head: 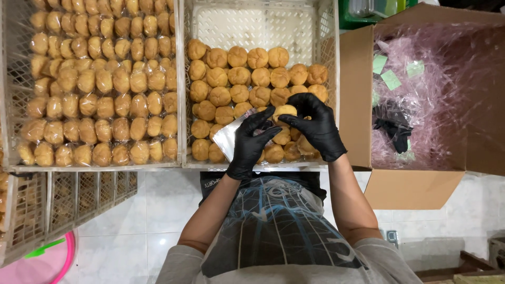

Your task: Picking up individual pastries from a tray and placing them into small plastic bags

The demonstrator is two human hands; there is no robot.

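— What are the hands doing on your feed?

— I'm watching from the head camera. Both wear black gloves. The right hand (314,126) is curled about halfway, its fingertips closed round a round golden bun (284,111), which it holds just above the middle crate (182,94). The left hand (252,143) is partly closed too, thumb and fingers pinching the edge of a clear plastic bag (230,138).

— And the bag, which way does it lie?

— Its long axis runs on a slant from lower left to upper right, and the end nearest the bun looks like the mouth (I can't tell for sure whether that end is open, the fingers cover it). The bun is touching or just beside that end. It is round, so I see no long axis on it.

— What's around them?

— Loose unwrapped buns (239,76) fill the near part of the middle crate under the hands. The left crate (10,105) holds wrapped buns (105,84) in tight rows. To the right stands a cardboard box (356,94) lined with pinkish plastic film (442,68).
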